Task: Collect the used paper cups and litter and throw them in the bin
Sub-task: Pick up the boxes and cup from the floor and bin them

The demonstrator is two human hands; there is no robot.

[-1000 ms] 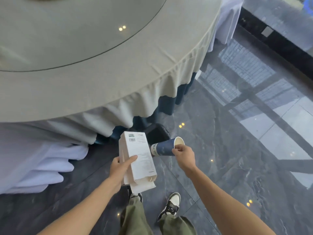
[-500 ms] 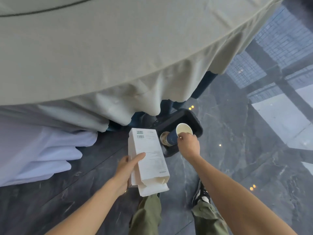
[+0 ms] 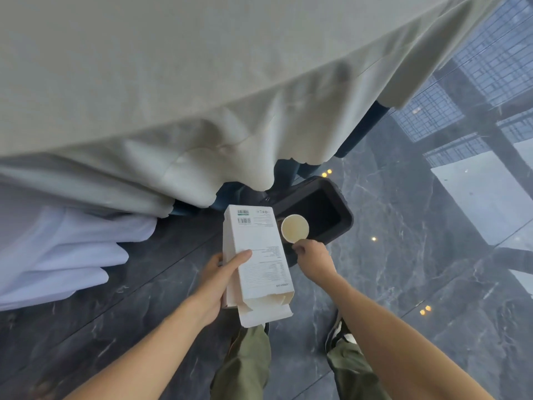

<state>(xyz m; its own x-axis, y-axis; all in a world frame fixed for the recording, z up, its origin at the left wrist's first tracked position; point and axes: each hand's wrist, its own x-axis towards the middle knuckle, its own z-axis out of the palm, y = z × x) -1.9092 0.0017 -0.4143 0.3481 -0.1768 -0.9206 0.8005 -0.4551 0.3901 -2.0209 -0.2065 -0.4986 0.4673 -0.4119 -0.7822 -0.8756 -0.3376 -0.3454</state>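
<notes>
My left hand (image 3: 222,280) grips a tall white carton (image 3: 256,255) with printed text and barcodes; its bottom flaps hang open. My right hand (image 3: 314,256) pinches the rim of a paper cup (image 3: 294,228), whose pale inside faces the camera. The cup hangs over the near end of a black rectangular bin (image 3: 343,209) that stands on the floor beside the table. The carton covers the bin's left end.
A round table with a grey-green cloth (image 3: 173,82) fills the upper view, its skirt hanging close to the bin. White fabric (image 3: 57,255) pools at the left. The floor (image 3: 403,255) is dark glossy marble. My shoes and green trousers (image 3: 245,359) are below.
I have stepped closer to the bin, which now shows fully. The cup has turned from lying sideways to mouth-up over the bin. The carton stays in my left hand.
</notes>
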